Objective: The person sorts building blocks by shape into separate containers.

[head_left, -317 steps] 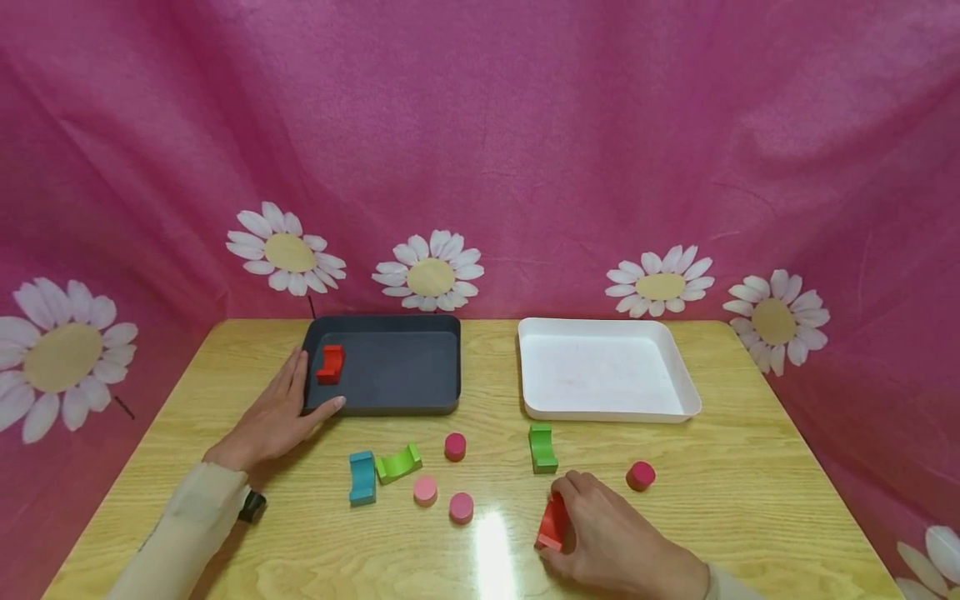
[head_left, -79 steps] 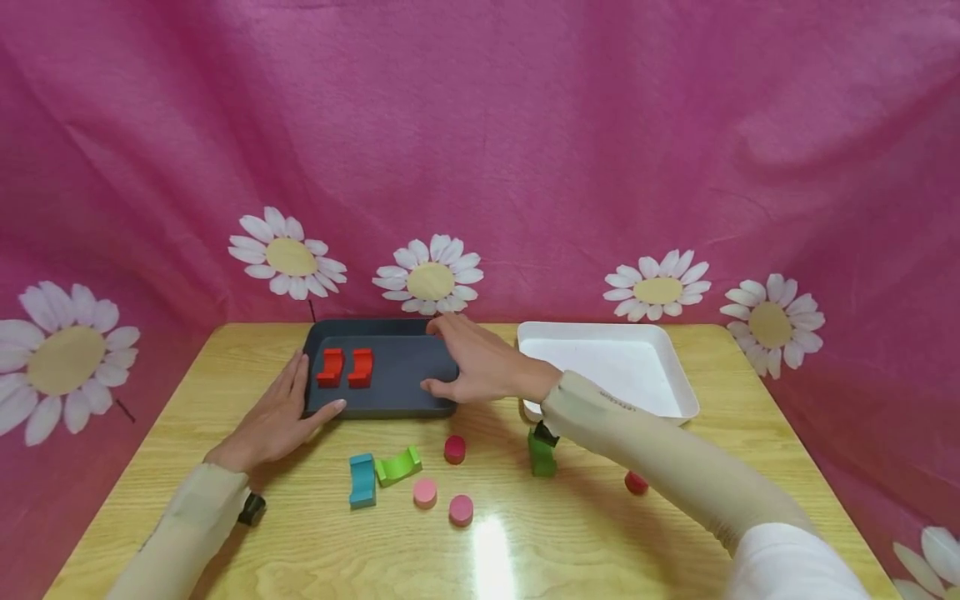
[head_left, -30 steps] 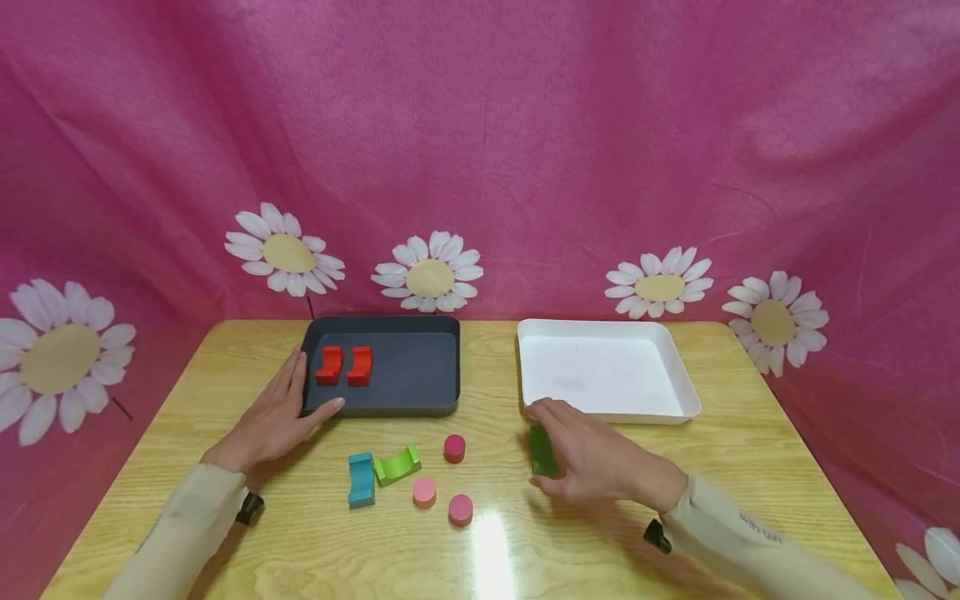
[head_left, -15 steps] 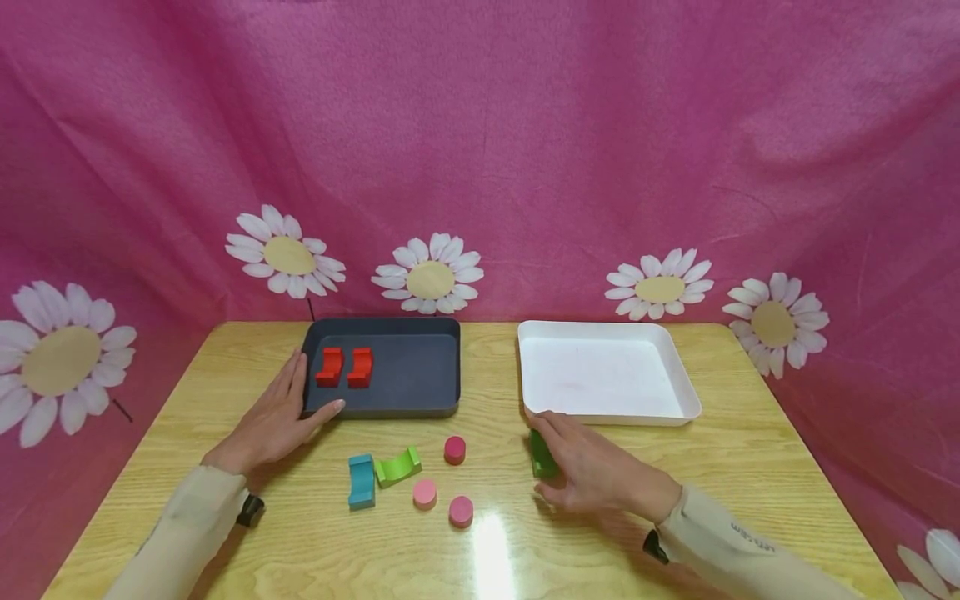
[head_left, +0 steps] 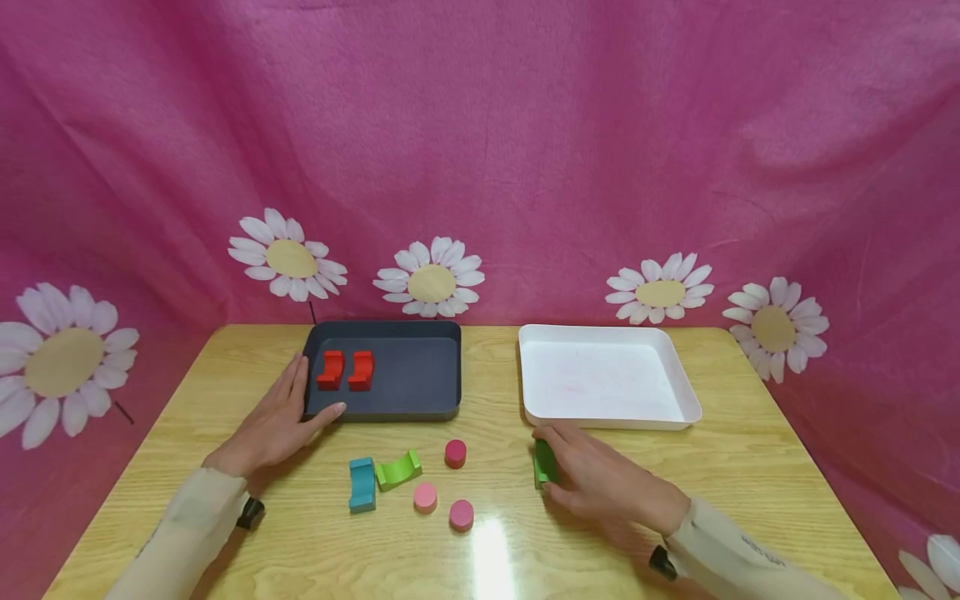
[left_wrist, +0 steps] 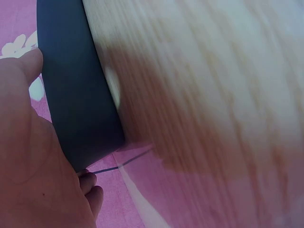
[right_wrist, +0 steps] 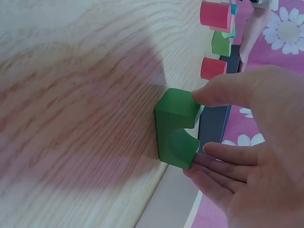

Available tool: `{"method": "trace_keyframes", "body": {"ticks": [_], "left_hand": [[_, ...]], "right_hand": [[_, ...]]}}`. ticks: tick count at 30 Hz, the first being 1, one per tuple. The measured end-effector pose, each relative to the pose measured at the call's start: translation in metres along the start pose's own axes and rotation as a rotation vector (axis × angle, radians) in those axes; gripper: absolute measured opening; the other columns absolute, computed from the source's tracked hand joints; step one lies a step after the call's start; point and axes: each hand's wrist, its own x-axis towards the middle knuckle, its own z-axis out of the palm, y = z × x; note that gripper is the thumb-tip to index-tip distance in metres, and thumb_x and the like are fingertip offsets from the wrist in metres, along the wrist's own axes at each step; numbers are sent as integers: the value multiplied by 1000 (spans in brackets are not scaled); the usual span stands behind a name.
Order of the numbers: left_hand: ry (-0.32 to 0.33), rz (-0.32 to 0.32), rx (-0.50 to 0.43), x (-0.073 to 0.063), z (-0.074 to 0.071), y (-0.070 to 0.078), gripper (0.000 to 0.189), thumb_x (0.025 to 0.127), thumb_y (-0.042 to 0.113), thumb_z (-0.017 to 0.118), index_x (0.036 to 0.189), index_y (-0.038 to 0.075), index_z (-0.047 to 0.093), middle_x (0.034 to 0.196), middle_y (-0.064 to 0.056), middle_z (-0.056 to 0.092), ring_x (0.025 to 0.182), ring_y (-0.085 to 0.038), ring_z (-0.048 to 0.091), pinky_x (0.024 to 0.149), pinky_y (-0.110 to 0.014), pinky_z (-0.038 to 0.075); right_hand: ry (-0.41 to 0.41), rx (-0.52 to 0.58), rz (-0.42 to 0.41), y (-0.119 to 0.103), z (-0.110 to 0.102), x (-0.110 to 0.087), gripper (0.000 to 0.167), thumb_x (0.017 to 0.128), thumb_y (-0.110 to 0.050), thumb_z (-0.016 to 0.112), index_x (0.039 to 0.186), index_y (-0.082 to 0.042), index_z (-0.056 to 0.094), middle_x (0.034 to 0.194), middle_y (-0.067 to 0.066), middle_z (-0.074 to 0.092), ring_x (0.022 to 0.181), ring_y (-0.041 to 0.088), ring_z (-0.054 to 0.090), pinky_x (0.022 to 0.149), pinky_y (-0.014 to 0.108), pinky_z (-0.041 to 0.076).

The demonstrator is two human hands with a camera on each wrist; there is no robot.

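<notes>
In the head view my left hand point(head_left: 262, 429) rests against the dark grey tray point(head_left: 412, 414), fingers straight along its left side and thumb at the front rim. The left wrist view shows the thumb on that tray's wall point(left_wrist: 76, 85). My right hand point(head_left: 600, 475) pinches a dark green block point(head_left: 543, 467) with a curved notch, in front of the white tray. From the right wrist, thumb and fingertips grip the block point(right_wrist: 173, 123) at its two ends, low over the table. Two red notched blocks, a left one point(head_left: 330, 371) and a right one point(head_left: 361, 371), stand inside the dark tray.
On the wooden table lie a blue notched block point(head_left: 362, 485), a light green one point(head_left: 399, 470), a crimson cylinder point(head_left: 455, 453), a light pink cylinder point(head_left: 425, 497) and a darker pink one point(head_left: 461, 515). The white tray point(head_left: 611, 422) stands back right. A pink daisy-print cloth point(head_left: 480, 150) hangs behind.
Earlier my right hand held a red block, which now stands in the dark tray. It then came back right and took hold of the green block. My left hand has stayed put.
</notes>
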Motion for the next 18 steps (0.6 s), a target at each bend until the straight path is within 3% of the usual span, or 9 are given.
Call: {"method": "trace_keyframes", "body": {"ticks": [4,10,18], "left_hand": [[3,-5,9,0,1,-1,119,101,72,55,169,-2,-8,177,-27,-6,161,-52,3,126,-72,15],[5,-4,9,1,2,-1,119,101,72,55,168,-3,-8,177,-27,-7,161,-53,3,126,-72,14],[-7,-10,7,-1,0,0,120,101,74,54,169,-2,-9,177,-26,-8,162,-51,2,127,-71,13]], "right_hand": [[57,-20,-42,0,1,-3,58,92,-17,83,138,5,55,131,13,59,111,20,59,96,44,59],[69,-14,-14,3,1,-6,60,89,-19,85,136,4,57,132,12,60,113,21,59,99,46,58],[103,13,-16,6,4,-8,49,88,-15,82,129,1,61,123,9,61,107,18,59,94,41,58]]}}
